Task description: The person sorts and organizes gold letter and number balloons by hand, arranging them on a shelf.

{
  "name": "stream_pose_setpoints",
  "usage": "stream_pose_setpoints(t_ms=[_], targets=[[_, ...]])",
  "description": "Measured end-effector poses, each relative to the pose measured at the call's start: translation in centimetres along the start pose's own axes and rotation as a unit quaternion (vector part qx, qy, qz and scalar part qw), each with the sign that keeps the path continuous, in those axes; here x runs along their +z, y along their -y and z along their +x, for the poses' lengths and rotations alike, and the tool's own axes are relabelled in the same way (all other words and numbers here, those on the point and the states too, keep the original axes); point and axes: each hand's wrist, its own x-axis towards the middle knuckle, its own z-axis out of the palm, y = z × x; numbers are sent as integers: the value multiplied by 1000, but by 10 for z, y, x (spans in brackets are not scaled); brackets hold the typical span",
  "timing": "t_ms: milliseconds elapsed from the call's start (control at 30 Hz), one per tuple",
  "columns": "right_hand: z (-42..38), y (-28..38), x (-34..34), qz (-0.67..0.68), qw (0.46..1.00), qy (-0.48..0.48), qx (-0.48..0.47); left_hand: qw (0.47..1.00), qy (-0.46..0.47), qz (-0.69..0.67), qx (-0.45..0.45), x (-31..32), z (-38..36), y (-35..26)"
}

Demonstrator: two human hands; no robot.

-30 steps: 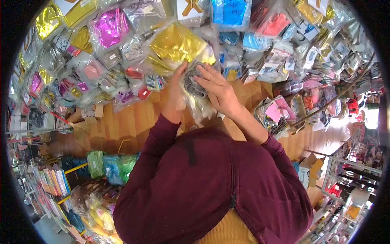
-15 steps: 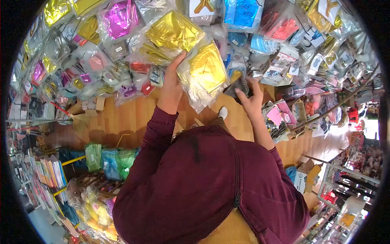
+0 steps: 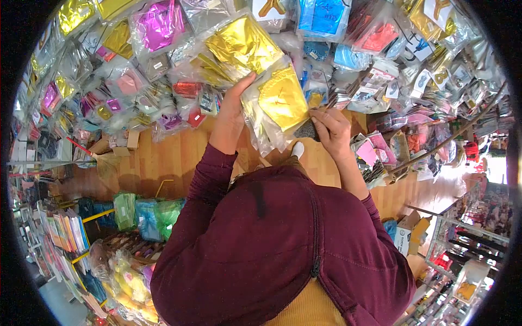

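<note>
My left hand grips the left edge of a clear plastic packet with folded gold foil inside, its fingers partly hidden behind it. Just above, another gold foil packet lies against the packet in hand. My right hand is closed, thumb against fingers, at the packet's lower right edge. A dark grey cloth shows beside those fingers, partly behind the packet; it is held in that hand.
Many hanging clear packets surround the hands, including a purple foil one and a blue one. A slanting rod crosses at right. Below lies a wooden floor with a broom and a cardboard box.
My right hand has moved up and left to the packet's edge, its fingers now more curled. The cloth has gone lower and partly behind the packet. The gold packets have shifted slightly right.
</note>
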Motion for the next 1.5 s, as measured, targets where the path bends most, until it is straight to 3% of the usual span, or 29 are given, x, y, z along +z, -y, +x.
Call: stream_pose_setpoints(t_ms=[133, 267, 333, 433, 500, 633, 733, 833, 900, 933, 1000, 1067, 1133, 1200, 1300, 1433, 1500], targets=[[19, 1, -22, -17, 998, -59, -8, 998, -22, 53, -21, -8, 2, 2], [59, 8, -45, -52, 993, -101, -30, 996, 38, 74, -33, -25, 12, 20], [78, 6, -52, -107, 988, -108, -39, 991, 74, 59, -99, -26, 9, 26], [114, -2, -48, -136, 980, -121, -82, 985, 115, 86, -96, -10, -6, 31], [132, -7, -40, -172, 976, -106, -78, 981, 142, 78, -104, -6, -11, 33], [153, -11, -21, -212, 971, -78, -76, 978, 190, 76, -36, 11, -28, 32], [156, -20, -11, -222, 973, -51, -45, 974, 141, 156, -82, 3, -20, 30], [154, -25, -13, -102, 993, -57, -14, 971, 107, 183, -113, 8, -20, 25], [146, -24, -25, 178, 969, -139, 105, 976, 98, 159, -116, 8, -17, 30], [139, -20, -30, 177, 969, -137, 108, 980, 90, 135, -118, 8, -17, 34], [120, -6, -43, 168, 956, -241, 25, 980, 82, 139, -116, 16, -18, 35], [85, 7, -36, 119, 987, -103, -13, 979, 78, 149, -115, 15, -14, 39], [62, 13, -24, 9, 987, 96, -130, 948, 122, 293, 34, -1, -1, 54], [49, 0, -9, 2, 987, 104, -124, 929, 169, 327, 33, 10, -1, 58], [57, -18, -13, -45, 985, 93, -141, 892, 163, 416, -77, 16, 8, 53], [73, -31, -18, -137, 976, 43, -162, 917, 99, 359, -144, 21, 22, 66], [88, -41, -24, -207, 964, 3, -166, 909, 99, 389, -114, 37, 11, 71]])
